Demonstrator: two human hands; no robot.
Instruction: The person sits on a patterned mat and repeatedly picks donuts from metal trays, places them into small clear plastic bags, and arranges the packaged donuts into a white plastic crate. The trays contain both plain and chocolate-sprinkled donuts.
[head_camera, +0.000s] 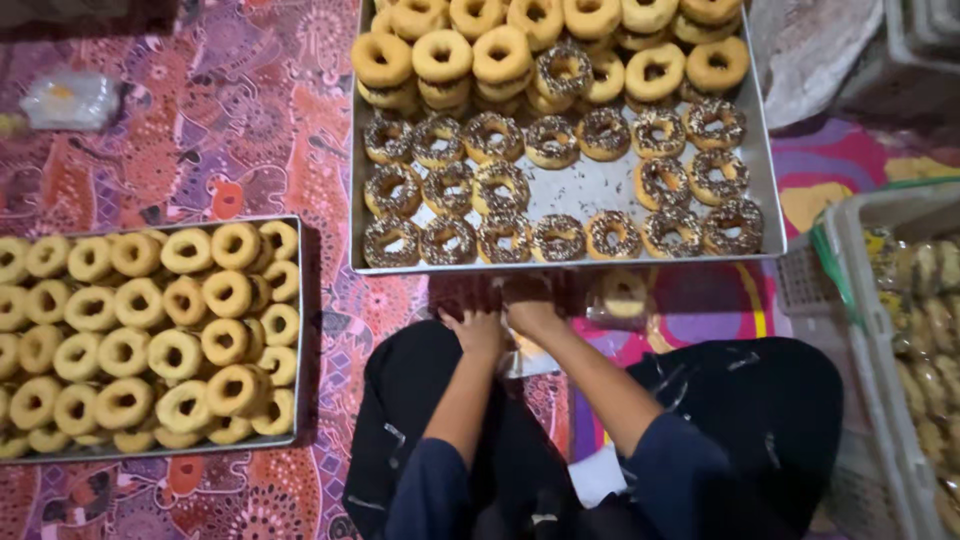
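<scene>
The patterned cloth (250, 130) is the biggest thing here, all purple, pink and red with swirly shapes, and everything sits on it. On the cloth, straight ahead of my knees, is the big metal tray (590, 190). I will tell where things are from that tray. It holds rows of sprinkled doughnuts (495, 185) with dark tops on the near side, and plain doughnuts (500, 55) piled on the far side.

To the left of the big tray, a bit closer to me, is a second tray (298, 330), packed full of pale ring doughnuts (150, 340).

To the right of the big tray is a pale plastic crate (870, 330) with a green edge. Inside are clear bags (925, 300) of something yellow-brown, too blurry to name.

Far left of the big tray, near the top corner, lies a small crumpled clear bag (70, 100).

Just below the big tray's near edge are my hands. My left hand (475, 330) and right hand (530, 315) are close together, pressing down on a clear plastic wrapper (520, 360). I cannot tell if my fingers are pinching it. Right beside my right hand, one plain doughnut (624, 293) sits in a clear bag, almost touching the tray's edge.
</scene>
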